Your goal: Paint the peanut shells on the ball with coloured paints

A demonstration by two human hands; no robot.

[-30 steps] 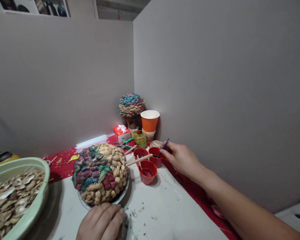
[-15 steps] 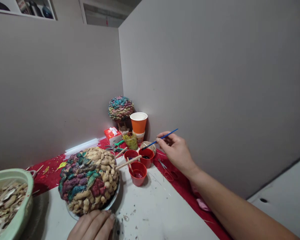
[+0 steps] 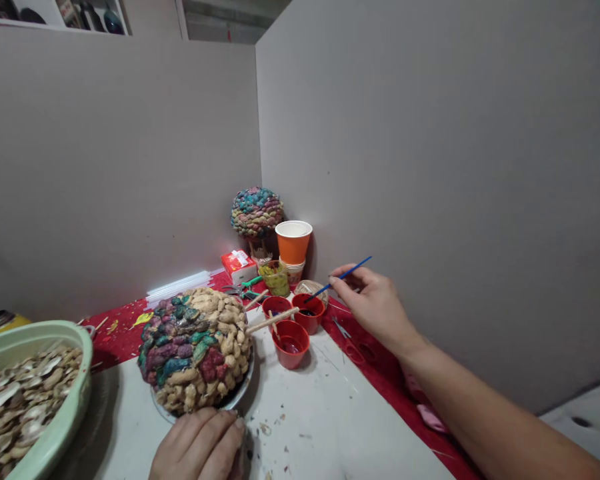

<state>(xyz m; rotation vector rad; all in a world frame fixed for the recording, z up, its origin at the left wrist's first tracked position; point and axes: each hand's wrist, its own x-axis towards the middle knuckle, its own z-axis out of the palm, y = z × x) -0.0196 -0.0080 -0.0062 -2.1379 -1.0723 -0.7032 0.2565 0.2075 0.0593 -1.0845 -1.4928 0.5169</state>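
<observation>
My right hand pinches a thin blue paintbrush, its tip down inside the red cup of dark paint. Beside that cup stand a red cup with reddish paint and another red cup. A dome of peanut shells rests in a shallow metal bowl. Part of the dome is painted purple, teal, green and red; the rest is bare tan. At the bowl's near rim is my left hand, fingers bent and pressed together; what lies under them is hidden.
A green basin of empty shells stands at left. Toward the back are a finished-looking coloured shell dome, an orange paper cup, a tissue pack, pliers and clear sticks. Scissors lie right on red cloth.
The view has shifted, so everything appears farther right. The paintbrush remains in my right hand with its tip at the dark paint cup; my left hand stays by the bowl.
</observation>
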